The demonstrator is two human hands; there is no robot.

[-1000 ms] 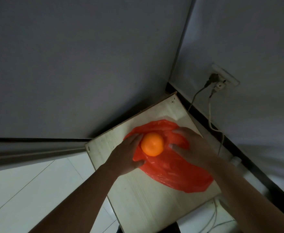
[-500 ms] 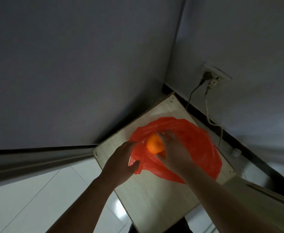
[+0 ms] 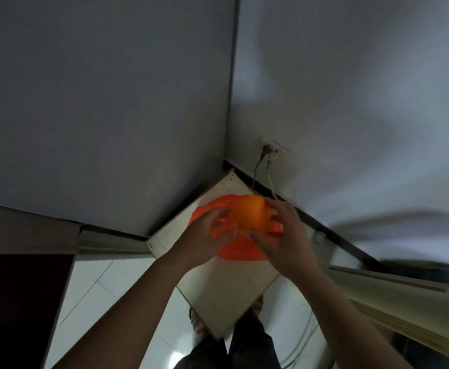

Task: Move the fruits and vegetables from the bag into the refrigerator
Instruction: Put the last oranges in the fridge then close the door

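An orange fruit (image 3: 250, 213) is lifted above the red plastic bag (image 3: 240, 253), which lies on a small pale wooden table (image 3: 218, 286) in the room corner. My right hand (image 3: 284, 235) grips the orange from the right side. My left hand (image 3: 204, 235) pinches a bunched fold of the red bag just left of the fruit. Part of the bag is hidden behind both hands. No refrigerator interior shows in this view.
Grey walls meet in a corner behind the table, with a wall socket (image 3: 272, 153) and hanging cords (image 3: 256, 171). White tiled floor (image 3: 98, 294) lies to the left. A pale panel edge (image 3: 404, 302) juts in at the right. My legs (image 3: 247, 344) stand below the table.
My right hand closed round the orange and raised it off the bag. My left hand gathered up bag plastic. The camera pulled back and tilted, showing more floor and the right panel.
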